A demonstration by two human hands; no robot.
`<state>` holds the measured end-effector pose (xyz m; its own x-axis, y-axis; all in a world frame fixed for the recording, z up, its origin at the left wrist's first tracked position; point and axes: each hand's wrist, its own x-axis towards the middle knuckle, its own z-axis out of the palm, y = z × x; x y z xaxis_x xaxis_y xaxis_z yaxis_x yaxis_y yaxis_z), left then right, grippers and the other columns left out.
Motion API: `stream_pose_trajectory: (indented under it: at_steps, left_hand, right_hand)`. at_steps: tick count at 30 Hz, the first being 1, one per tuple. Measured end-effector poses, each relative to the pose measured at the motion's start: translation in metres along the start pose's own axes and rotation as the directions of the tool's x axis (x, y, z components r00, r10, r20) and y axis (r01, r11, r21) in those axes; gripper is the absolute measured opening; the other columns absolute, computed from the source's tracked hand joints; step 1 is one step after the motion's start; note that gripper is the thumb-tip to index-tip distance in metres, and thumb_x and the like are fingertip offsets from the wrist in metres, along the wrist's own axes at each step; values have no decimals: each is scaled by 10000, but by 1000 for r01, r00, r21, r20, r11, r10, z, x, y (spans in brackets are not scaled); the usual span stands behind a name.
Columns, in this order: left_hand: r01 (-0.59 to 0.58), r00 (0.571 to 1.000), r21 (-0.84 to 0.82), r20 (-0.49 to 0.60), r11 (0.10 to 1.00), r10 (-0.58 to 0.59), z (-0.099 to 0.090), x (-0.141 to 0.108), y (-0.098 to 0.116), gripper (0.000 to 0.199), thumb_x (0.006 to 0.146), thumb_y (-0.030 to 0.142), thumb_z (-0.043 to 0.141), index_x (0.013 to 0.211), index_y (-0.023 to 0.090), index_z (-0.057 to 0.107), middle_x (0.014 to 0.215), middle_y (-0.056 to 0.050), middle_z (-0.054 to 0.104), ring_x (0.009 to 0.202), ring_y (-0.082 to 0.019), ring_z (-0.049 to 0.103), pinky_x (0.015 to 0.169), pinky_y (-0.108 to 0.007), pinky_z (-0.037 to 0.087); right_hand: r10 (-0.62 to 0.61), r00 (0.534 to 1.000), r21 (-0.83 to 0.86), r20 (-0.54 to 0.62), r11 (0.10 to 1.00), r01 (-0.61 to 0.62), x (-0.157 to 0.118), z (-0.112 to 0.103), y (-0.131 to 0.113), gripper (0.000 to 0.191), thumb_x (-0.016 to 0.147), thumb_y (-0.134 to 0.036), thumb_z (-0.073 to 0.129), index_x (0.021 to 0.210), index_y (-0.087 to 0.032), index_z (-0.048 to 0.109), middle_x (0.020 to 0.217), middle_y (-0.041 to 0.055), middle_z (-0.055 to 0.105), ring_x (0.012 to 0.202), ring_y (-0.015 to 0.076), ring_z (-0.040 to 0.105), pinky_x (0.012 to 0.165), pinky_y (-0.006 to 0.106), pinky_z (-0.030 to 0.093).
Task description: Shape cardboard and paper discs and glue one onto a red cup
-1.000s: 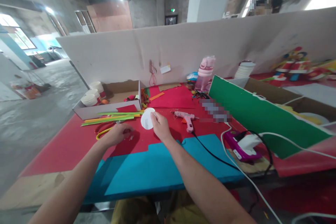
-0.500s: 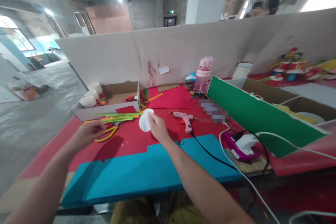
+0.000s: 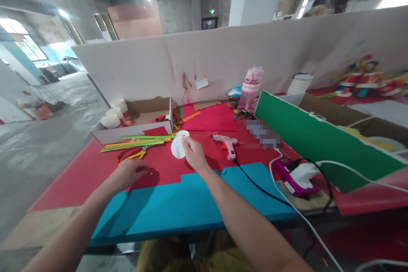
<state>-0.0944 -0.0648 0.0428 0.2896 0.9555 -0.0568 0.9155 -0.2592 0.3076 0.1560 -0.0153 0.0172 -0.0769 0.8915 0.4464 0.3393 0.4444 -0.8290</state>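
My right hand (image 3: 195, 155) pinches the edge of a white paper disc (image 3: 178, 148) above the red tabletop. Just behind the disc is a small round whitish piece (image 3: 182, 134), partly covered. My left hand (image 3: 129, 174) hovers over the table's near left part, fingers loosely bent and apart, nothing seen in them. Beyond it lie yellow-handled pliers (image 3: 139, 154), partly hidden by that hand. Green and yellow paper strips (image 3: 137, 143) lie behind the pliers. To the right of my right hand rests a pink glue gun (image 3: 228, 143) with a black cord.
A shallow box (image 3: 134, 129) with paper cups stands back left. Blue sheet material (image 3: 153, 208) covers the front edge. At right are a purple power strip (image 3: 296, 178), white cables and a green-sided box (image 3: 306, 140). A pink bottle (image 3: 250, 87) stands by the partition (image 3: 216, 59).
My left hand has come nearer and to the right, away from the strips and pliers, uncovering more of the strips. My right hand keeps hold of the paper disc; the view shifted slightly.
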Motion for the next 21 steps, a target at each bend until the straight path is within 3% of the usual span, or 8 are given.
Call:
stream_pose_trajectory:
  at_steps: [3,8,12,15,18,21]
  left_hand:
    - [-69,998,33,-11,997,70,22,2,14,245,819,294,454,813,180,671,887,-94,692,801,-218,614,702,-303,454]
    - [-48,997,61,-57,997,51,21,6,16,161,822,239,441,769,188,584,766,-72,651,692,-201,586,599,-288,395]
    - [-99,994,33,-34,994,101,26,13,22,183,826,200,428,826,193,611,866,-75,674,763,-201,607,664,-293,420]
    - [-124,992,45,-23,991,125,30,18,26,184,805,187,444,733,184,613,807,-82,661,723,-206,593,657,-303,411]
    - [-92,993,69,-61,993,97,19,18,20,160,782,194,467,694,177,599,749,-74,645,681,-195,569,629,-294,401]
    - [-9,986,-19,-168,1000,6,-17,9,-11,148,766,297,542,805,179,622,803,-48,667,717,-181,579,660,-269,430]
  right_hand:
    - [1,1000,-20,7,1000,0,0,1,1,336,921,-382,325,636,-210,371,578,-10,465,568,129,443,549,242,264]
    - [-2,1000,-44,-1,999,2,0,2,0,345,929,-377,325,638,-209,402,586,1,503,575,136,466,552,241,273]
    - [-10,1000,-68,7,998,11,-1,3,1,352,929,-376,331,632,-208,415,579,2,501,568,137,455,555,243,274]
    - [-31,999,-63,28,997,33,-2,5,3,358,931,-382,328,641,-203,438,589,0,505,575,134,456,571,238,290]
    - [-38,998,-51,44,998,40,-2,6,3,351,930,-372,331,658,-196,467,603,3,518,590,134,468,582,235,300]
    - [-43,996,-23,73,999,45,-3,7,3,341,932,-360,330,693,-188,502,639,15,553,615,138,491,588,231,308]
